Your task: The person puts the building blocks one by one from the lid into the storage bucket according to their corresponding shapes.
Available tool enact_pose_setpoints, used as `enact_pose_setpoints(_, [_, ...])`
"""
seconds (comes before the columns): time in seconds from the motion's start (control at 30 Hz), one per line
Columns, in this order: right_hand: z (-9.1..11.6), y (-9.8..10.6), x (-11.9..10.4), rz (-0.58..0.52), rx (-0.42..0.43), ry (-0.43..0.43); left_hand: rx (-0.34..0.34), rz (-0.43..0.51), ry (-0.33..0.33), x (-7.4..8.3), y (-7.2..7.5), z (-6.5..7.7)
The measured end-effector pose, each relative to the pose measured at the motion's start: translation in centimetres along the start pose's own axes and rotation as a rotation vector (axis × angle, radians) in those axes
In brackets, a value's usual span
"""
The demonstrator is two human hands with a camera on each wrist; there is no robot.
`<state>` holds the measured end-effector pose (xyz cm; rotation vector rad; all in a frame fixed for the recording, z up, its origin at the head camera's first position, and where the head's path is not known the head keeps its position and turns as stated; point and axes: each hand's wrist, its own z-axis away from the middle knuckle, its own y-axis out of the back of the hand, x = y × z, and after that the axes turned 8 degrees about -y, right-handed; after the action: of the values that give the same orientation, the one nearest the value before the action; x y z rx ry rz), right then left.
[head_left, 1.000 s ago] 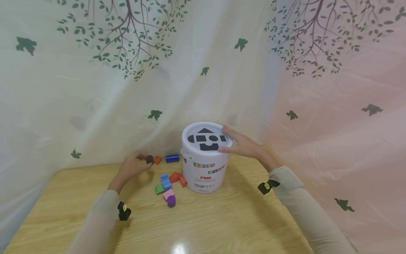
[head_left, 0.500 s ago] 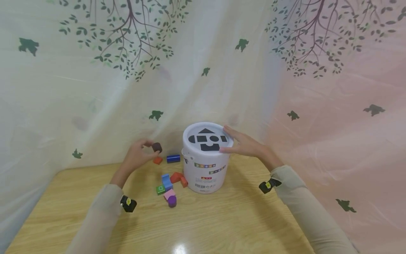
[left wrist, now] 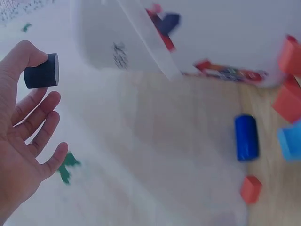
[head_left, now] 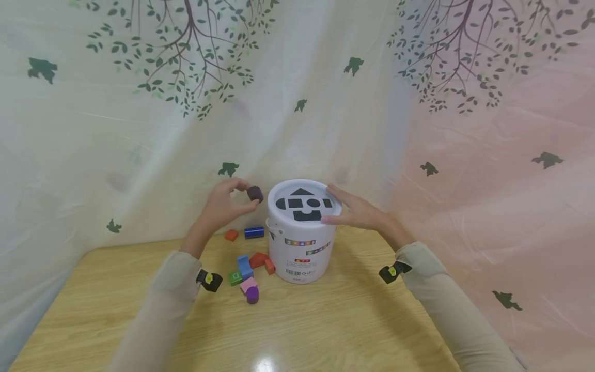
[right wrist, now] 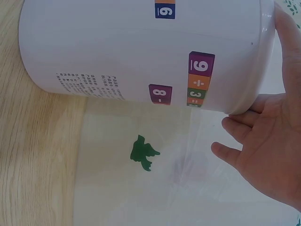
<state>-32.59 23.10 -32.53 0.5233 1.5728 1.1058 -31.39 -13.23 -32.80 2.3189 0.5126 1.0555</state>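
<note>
My left hand (head_left: pixel 222 206) pinches a dark cylinder block (head_left: pixel 255 194) between thumb and fingertips, raised just left of the white bucket (head_left: pixel 301 253). In the left wrist view the block (left wrist: pixel 42 71) lies on its side, showing a pale flat end, while the other fingers fan out loosely. The bucket's lid (head_left: pixel 281 216) has several cut-out shapes, among them a triangle, a square, a circle and a notched one. My right hand (head_left: pixel 358 211) rests at the right of the lid, its thumb and forefinger stretched along the rim. The right wrist view shows its fingertips (right wrist: pixel 237 113) touching the rim.
Left of the bucket on the wooden table (head_left: pixel 353 320) lie a blue cylinder (head_left: pixel 254 232), an orange block (head_left: pixel 231 235), red blocks (head_left: pixel 258 259), a light blue block (head_left: pixel 244 266), and green (head_left: pixel 235 278), pink (head_left: pixel 248 284) and purple (head_left: pixel 252 295) ones. A printed curtain (head_left: pixel 176 150) hangs behind.
My left hand has lifted the dark cylinder block from beside the orange block and carried it up and right to near the lid. The right hand and bucket have stayed put.
</note>
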Motion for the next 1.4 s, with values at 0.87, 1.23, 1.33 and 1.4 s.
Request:
enact_pose_setpoints(0.87, [0.1, 0.1, -0.2, -0.021, -0.010, 0.016, -0.091, -0.073, -0.083, 5.6, -5.5, -4.4])
enact_pose_setpoints(1.23, [0.1, 0.0, -0.1, -0.024, -0.009, 0.006, -0.119, -0.255, -0.152, 6.0, -8.5, -5.2])
enact_pose_setpoints(1.33, [0.2, 0.0, -0.2, -0.029, -0.013, -0.001, -0.115, -0.273, -0.146, 5.9, -8.8, -5.2])
enact_pose_setpoints(1.4, [0.2, 0.0, -0.2, -0.034, -0.014, -0.004, -0.115, -0.271, -0.135, 6.0, -9.0, -5.3])
